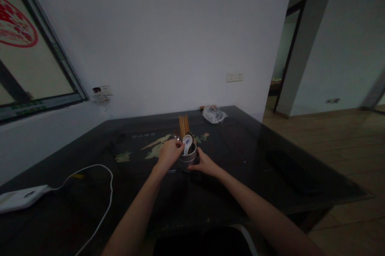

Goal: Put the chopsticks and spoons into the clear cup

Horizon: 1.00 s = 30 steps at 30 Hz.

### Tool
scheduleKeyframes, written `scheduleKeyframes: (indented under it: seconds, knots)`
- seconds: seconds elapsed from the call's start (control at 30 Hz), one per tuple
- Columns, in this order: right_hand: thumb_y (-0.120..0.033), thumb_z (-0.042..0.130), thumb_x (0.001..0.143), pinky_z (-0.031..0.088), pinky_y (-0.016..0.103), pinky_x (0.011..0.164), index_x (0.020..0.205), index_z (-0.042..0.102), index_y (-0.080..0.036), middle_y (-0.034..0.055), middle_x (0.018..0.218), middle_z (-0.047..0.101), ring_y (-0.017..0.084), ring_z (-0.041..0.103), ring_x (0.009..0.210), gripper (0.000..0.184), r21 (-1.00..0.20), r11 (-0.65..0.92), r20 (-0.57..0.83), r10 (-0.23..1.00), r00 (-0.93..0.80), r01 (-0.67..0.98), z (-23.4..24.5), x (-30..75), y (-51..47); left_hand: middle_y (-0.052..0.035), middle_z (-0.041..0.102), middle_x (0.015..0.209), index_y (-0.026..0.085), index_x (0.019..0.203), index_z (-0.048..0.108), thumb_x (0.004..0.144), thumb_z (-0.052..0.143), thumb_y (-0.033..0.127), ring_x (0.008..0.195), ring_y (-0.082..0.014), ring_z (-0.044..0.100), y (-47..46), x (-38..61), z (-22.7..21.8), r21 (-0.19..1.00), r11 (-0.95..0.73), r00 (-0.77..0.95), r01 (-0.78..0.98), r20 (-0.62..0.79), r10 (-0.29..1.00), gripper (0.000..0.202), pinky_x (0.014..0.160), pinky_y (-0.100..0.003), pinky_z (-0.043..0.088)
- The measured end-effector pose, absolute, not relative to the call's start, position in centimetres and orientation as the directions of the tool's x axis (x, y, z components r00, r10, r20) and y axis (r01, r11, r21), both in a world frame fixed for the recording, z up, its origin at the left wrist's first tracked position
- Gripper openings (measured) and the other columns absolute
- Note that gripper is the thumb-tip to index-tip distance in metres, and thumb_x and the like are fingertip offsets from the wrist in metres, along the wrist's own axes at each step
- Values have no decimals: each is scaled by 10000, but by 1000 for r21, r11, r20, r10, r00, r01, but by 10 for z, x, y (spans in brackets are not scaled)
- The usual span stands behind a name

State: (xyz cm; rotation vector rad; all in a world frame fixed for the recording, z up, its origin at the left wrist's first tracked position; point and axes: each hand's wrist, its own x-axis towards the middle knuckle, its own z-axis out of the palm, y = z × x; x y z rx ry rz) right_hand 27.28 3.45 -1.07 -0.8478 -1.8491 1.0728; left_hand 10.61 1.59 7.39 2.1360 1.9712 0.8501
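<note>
A grey cup (188, 163) stands on the dark table in front of me. My right hand (205, 162) grips its right side, thumb low on the front. Over the cup's left rim, my left hand (171, 152) pinches the edge of a white soup spoon (187, 141) with a blue mark on its bowl. The spoon's bowl points up and its handle goes down into the cup. Several wooden chopsticks (183, 124) rise behind it. A shiny metal spoon (177, 135) shows beside them, partly hidden by my left hand.
The dark table (240, 180) has a flower pattern under its glossy top. A crumpled clear plastic bag (214, 115) lies near the wall. At left are a white power bank (22, 199) and its white cable (110, 192). A flat black object (293, 172) lies at right.
</note>
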Motion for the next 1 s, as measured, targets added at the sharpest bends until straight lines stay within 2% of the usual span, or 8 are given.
scheduleKeyframes:
  seconds: [0.13, 0.57, 0.7, 0.83, 1.0]
  knots:
    - [-271, 810, 533, 392, 416, 967, 1242, 405, -162, 117, 1216, 546, 259, 516, 1123, 824, -892, 419, 313, 842, -439, 168, -9, 274, 34, -76, 703, 769, 183, 777, 719, 805, 511, 357, 695, -195, 613, 16, 108, 74, 408, -135, 3, 903, 308, 951, 272, 568, -246, 321]
    - [-289, 811, 538, 407, 405, 954, 1201, 428, -157, 119, 1194, 560, 255, 532, 1106, 777, -876, 448, 336, 832, -441, 177, -15, 274, 37, -65, 680, 753, 179, 720, 667, 801, 523, 391, 692, -181, 590, 17, 106, 74, 428, -162, 5, 889, 345, 939, 269, 564, -246, 304]
    - [-292, 807, 543, 394, 421, 967, 1218, 429, -175, 109, 1199, 560, 259, 520, 1123, 783, -867, 456, 338, 834, -437, 200, -13, 275, 36, -39, 637, 715, 184, 782, 653, 782, 555, 394, 655, -163, 552, 15, 105, 76, 440, -184, -1, 879, 387, 922, 232, 567, -239, 308]
    - [-289, 806, 544, 401, 417, 961, 1220, 428, -173, 105, 1198, 562, 252, 532, 1106, 784, -876, 444, 329, 836, -439, 189, -12, 274, 35, -1, 582, 660, 186, 855, 629, 776, 550, 356, 608, -142, 520, 16, 102, 77, 489, -196, -27, 850, 412, 911, 203, 546, -230, 303]
    - [-283, 811, 539, 399, 419, 968, 1219, 427, -176, 113, 1202, 558, 256, 528, 1115, 788, -875, 450, 338, 832, -440, 178, -11, 274, 35, 33, 517, 596, 181, 784, 561, 795, 494, 324, 559, -117, 487, 21, 97, 76, 574, -262, -54, 775, 474, 879, 159, 534, -212, 310]
